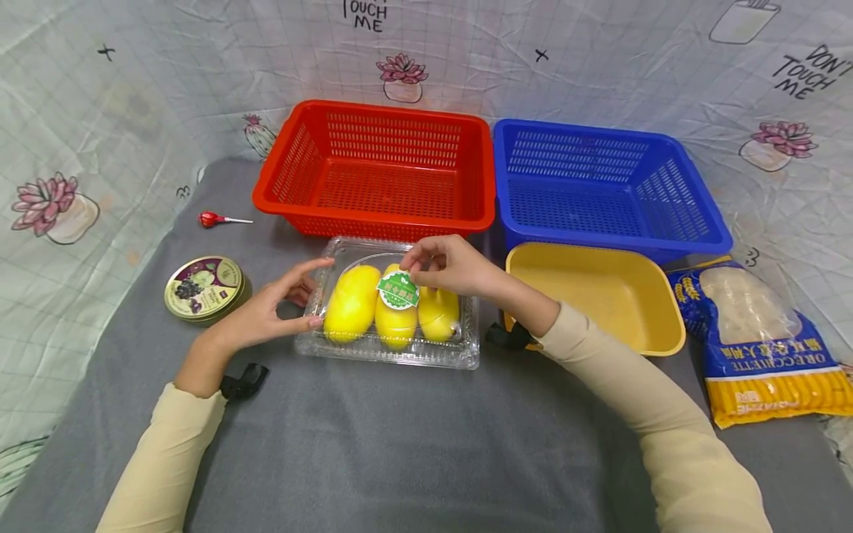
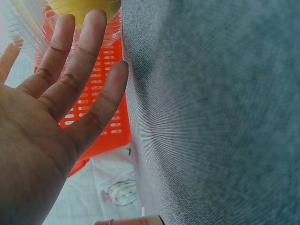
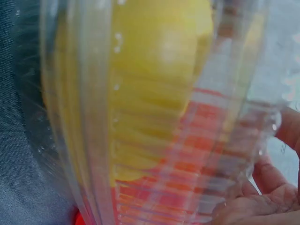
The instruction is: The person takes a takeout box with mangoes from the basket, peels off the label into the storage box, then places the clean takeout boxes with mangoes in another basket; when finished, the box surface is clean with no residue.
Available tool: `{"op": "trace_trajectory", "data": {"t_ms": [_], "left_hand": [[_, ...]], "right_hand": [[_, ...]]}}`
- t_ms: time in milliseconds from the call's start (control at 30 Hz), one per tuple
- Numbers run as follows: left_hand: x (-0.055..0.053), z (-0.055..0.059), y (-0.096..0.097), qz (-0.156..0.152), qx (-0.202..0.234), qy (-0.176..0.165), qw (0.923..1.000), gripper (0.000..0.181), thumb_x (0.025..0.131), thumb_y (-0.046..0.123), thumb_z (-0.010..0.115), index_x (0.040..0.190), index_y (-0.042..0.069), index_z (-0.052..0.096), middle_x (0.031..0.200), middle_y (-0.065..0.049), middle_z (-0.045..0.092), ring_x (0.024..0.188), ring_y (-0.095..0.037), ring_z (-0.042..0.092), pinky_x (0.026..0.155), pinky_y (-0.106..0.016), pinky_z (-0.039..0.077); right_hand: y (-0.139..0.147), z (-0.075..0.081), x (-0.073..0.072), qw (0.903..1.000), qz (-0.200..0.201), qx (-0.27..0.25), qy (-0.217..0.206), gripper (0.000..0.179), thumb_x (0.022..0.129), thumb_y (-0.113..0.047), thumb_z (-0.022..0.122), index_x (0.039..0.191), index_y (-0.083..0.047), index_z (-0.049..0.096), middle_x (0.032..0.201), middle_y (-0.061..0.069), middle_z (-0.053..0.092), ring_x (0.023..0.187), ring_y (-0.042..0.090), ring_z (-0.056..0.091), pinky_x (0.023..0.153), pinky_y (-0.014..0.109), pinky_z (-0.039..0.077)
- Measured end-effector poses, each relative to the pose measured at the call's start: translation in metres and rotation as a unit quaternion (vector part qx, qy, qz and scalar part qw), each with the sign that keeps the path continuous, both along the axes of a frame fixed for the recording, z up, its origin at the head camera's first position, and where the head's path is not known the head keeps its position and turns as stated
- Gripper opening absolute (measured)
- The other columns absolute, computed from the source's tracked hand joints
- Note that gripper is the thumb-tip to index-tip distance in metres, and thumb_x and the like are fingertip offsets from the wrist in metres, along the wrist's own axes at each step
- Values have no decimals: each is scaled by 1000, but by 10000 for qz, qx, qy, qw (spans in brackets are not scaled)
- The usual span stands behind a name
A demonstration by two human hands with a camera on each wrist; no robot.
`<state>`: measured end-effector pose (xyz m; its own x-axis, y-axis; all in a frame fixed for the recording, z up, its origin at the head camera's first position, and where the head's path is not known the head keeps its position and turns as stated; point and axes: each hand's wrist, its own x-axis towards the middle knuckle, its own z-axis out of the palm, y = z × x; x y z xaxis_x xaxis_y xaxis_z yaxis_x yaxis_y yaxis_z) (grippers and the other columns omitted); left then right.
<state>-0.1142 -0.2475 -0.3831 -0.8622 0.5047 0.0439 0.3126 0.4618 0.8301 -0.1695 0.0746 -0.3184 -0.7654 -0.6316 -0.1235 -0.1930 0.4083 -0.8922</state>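
Note:
A clear plastic clamshell box [image 1: 393,354] with three yellow mangoes [image 1: 351,303] inside lies on the grey cloth. At its left side is my left hand [image 1: 266,307], thumb and forefinger spread along the edge; in the left wrist view the other fingers are extended. My right hand [image 1: 453,266] is over the lid, thumb and forefinger pinching the upper edge of a round green-and-white sticker [image 1: 398,290] above the middle mango. In the right wrist view the box wall and a mango [image 3: 154,84] fill most of the picture, with part of the right hand [image 3: 267,197] beyond.
Behind the box stand a red basket [image 1: 386,222] and a blue basket [image 1: 620,237]. A yellow tub [image 1: 600,296] and a blue pasta bag [image 1: 766,348] are to the right. A round tin [image 1: 205,289] and a red lollipop [image 1: 209,219] lie left.

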Motion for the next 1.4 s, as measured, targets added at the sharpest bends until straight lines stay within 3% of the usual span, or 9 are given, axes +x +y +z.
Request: {"op": "trace_trajectory", "data": {"t_ms": [133, 500, 733, 1033, 1400], "left_hand": [[1, 0, 0, -18, 27, 18, 10000, 85, 83, 9, 75, 152, 29, 30, 106, -3, 56, 96, -14, 56, 89, -18, 48], [1, 1, 1, -27, 52, -2, 10000, 85, 83, 9, 75, 152, 29, 30, 106, -3, 56, 96, -14, 56, 89, -17, 47], [0, 1, 1, -45, 52, -4, 10000, 85, 83, 9, 74, 152, 29, 29, 106, -3, 56, 96, -14, 56, 89, -18, 47], [1, 0, 1, -15, 26, 3, 10000, 85, 83, 9, 74, 153, 29, 29, 106, -3, 56, 96, -14, 56, 89, -17, 47], [1, 0, 0, -10, -23, -21, 10000, 83, 85, 10, 73, 153, 29, 28, 107, -3, 55, 97, -14, 55, 90, -16, 46]], "right_hand": [[3, 1, 1, 9995, -61, -95, -300, 17, 91, -4, 66, 107, 1, 67, 91, 10, 66, 69, 24, 56, 63, 31, 53], [17, 6, 8, 9970, -368, -365, -579, 18, 92, -11, 67, 107, -3, 69, 93, 8, 69, 74, 29, 60, 63, 30, 52], [31, 13, 20, 9963, -464, -537, -493, 17, 92, -8, 65, 107, 0, 67, 92, 9, 67, 79, 40, 59, 65, 31, 54], [45, 15, 32, 9939, -606, -688, -620, 16, 92, -6, 65, 105, 1, 65, 95, 9, 65, 74, 24, 58, 65, 26, 52], [66, 8, 38, 9894, -934, -871, -688, 17, 91, -6, 65, 105, 4, 64, 92, 8, 65, 76, 27, 60, 65, 28, 53]]}}
